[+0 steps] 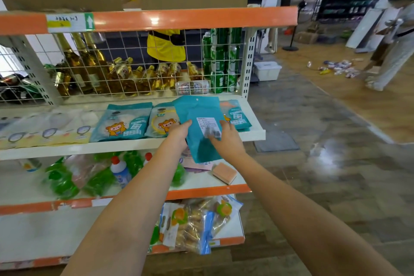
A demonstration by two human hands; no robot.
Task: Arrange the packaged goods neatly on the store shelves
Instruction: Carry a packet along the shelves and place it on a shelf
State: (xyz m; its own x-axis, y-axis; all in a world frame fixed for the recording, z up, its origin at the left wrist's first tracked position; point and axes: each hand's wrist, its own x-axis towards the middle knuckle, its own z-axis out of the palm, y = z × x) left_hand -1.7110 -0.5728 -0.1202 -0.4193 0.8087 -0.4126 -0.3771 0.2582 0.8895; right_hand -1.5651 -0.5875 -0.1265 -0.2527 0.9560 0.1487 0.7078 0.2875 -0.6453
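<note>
Your left hand (179,133) and right hand (226,139) both pinch the teal pouch (199,119), one on each side edge, thumbs on its plain back with the white label facing you. You hold the pouch upright in front of the white shelf (134,144), covering part of the row of printed teal pouches (124,122) lying flat there. Left of that row lie pale packets (44,130). Behind the pouch, a wire grille (139,63) fences off amber bottles (89,67) and green cans (219,60). Below the pouch sit green refill bags (65,180) and an orange sponge (224,173).
</note>
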